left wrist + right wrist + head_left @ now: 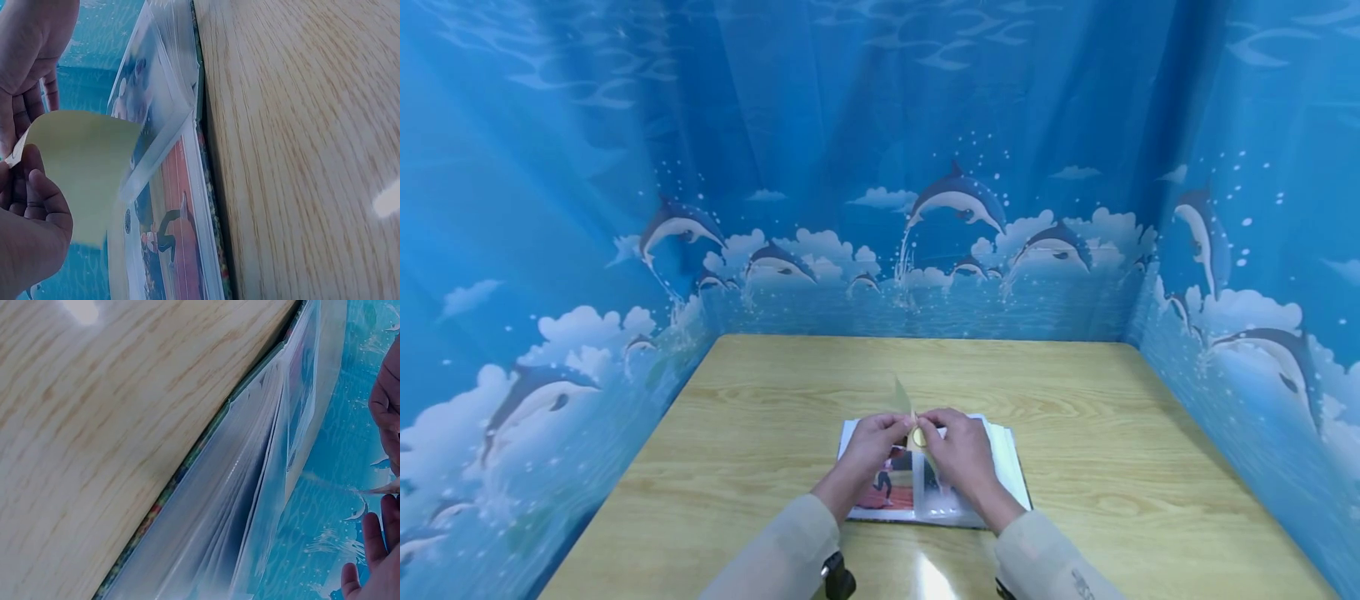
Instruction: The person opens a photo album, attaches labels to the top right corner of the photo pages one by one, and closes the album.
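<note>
A photo album (1018, 479) lies spread on the table, its clear sleeves facing up. Over its middle, both hands pinch the edge of a thin pale yellow sheet of paper (81, 169), which stands up from the pages. My left hand (874, 440) has it between thumb and curled fingers. Close beside it, the right hand (961, 450) holds the same edge, fingertips nearly meeting the left ones. Below the left hand, a photo of a runner on a red track (886, 485) shows in a sleeve. The right hand partly hides a darker sleeve (936, 492).
The wooden table (775, 392) extends around the album on all sides. A blue curtain (850, 125) printed with dolphins stands along the back and both sides. More clear sleeves (219, 506) are stacked loosely at the album's right half.
</note>
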`<state>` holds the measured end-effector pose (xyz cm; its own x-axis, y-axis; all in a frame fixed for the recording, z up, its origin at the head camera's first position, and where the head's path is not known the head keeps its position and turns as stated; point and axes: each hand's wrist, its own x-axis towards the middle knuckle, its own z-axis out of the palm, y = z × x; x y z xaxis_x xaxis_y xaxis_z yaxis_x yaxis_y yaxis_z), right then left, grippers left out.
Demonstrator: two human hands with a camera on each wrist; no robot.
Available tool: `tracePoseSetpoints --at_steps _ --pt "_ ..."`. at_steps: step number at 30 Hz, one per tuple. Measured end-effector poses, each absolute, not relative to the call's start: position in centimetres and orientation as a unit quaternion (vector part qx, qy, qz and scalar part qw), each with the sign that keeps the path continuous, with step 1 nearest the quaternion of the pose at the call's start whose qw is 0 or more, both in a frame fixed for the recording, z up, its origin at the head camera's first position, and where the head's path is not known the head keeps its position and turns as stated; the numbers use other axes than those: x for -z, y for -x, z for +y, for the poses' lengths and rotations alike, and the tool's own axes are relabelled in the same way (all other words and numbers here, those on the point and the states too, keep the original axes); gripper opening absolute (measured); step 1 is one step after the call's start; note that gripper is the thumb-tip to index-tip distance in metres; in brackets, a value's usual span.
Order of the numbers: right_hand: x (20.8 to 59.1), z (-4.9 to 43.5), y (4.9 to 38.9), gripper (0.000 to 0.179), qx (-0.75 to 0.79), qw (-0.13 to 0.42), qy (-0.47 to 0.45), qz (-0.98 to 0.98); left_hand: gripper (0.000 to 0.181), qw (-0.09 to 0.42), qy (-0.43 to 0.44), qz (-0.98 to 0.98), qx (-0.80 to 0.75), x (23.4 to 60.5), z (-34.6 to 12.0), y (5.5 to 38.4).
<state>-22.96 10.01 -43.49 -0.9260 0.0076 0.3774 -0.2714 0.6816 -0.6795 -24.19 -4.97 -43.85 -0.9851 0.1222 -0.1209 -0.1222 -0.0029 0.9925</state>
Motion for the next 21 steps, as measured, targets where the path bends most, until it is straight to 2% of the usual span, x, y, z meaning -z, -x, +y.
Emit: tracePoseSetpoints --at_steps 15,21 --pt "43.2 10.6 23.2 0.014 -0.473 0.14 0.011 -0.87 0.025 0.085 0.028 0.701 -0.708 44.2 -5.5 24.6" --pt "43.4 11.3 23.5 0.017 -0.485 0.164 0.03 -0.858 0.026 0.07 0.018 0.685 -0.725 44.6 -6.4 24.9"
